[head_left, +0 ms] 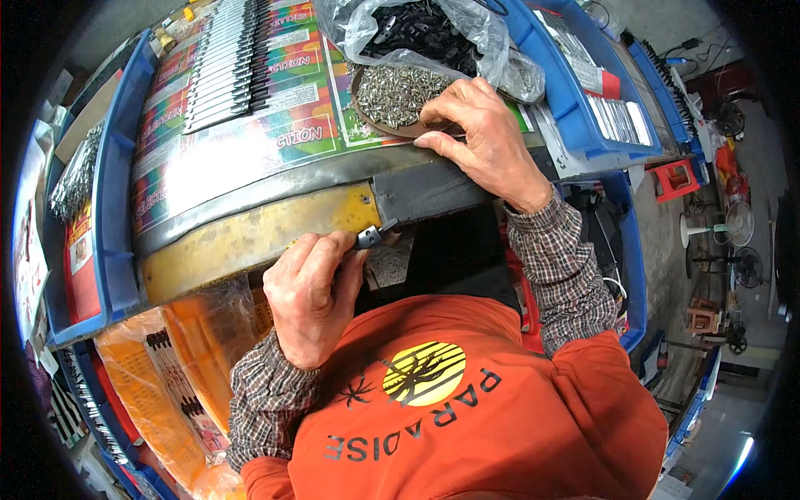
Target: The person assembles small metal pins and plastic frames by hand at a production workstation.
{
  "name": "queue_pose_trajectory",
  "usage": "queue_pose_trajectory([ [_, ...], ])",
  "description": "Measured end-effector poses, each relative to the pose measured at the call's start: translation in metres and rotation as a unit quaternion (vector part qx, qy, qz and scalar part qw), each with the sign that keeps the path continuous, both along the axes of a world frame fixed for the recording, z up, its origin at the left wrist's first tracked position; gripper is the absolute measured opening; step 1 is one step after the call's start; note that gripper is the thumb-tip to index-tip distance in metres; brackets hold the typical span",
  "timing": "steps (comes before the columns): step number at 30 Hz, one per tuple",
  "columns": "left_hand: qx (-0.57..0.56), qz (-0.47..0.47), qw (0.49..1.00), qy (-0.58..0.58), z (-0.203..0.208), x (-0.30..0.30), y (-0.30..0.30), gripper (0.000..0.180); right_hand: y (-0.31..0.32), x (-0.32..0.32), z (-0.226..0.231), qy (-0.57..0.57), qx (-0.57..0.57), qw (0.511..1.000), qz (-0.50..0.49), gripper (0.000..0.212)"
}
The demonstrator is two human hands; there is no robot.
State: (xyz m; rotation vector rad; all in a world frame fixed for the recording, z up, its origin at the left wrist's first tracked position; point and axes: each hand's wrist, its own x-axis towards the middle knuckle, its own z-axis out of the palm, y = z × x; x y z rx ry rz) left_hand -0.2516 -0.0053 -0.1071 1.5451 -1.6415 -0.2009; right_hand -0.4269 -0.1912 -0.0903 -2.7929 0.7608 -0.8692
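Low in front of the bench edge, my left hand [312, 287] is closed in a pinch around a small black part with holes in its end [368, 237]. A thin dark tip sticks out of that part. My right hand [483, 137] rests over the near right rim of a round brown dish [408, 130]. Its thumb and index finger are bent and apart, with nothing visible between them; the other fingertips are partly hidden. Small silvery metal pieces [396, 90] are heaped in the dish.
Behind the dish, a clear plastic bag [518, 73] holds black parts [425, 32]. Rows of slim silver-and-black pieces [223, 71] lie on colourful printed sheets [292, 125]. Blue trays [117, 242] flank the work surface. Below the metal bench edge [258, 237] are orange plastic-wrapped packs [150, 367].
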Motion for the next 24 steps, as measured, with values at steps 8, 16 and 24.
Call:
queue_pose_trajectory([
  [8, -0.021, -0.008, 1.000, 0.009, 0.002, -0.002, -0.001, 0.015, -0.003, 0.001, 0.004, -0.012, 0.094, 0.995, 0.030, 0.008],
  [16, -0.012, -0.011, 1.000, 0.021, 0.000, -0.004, 0.001, 0.022, 0.001, 0.002, 0.003, -0.064, 0.222, 0.973, 0.029, 0.007],
  [24, -0.007, -0.017, 0.999, 0.027, 0.000, -0.006, 0.002, 0.021, 0.007, 0.003, 0.003, -0.060, 0.170, 0.984, 0.002, 0.008],
])
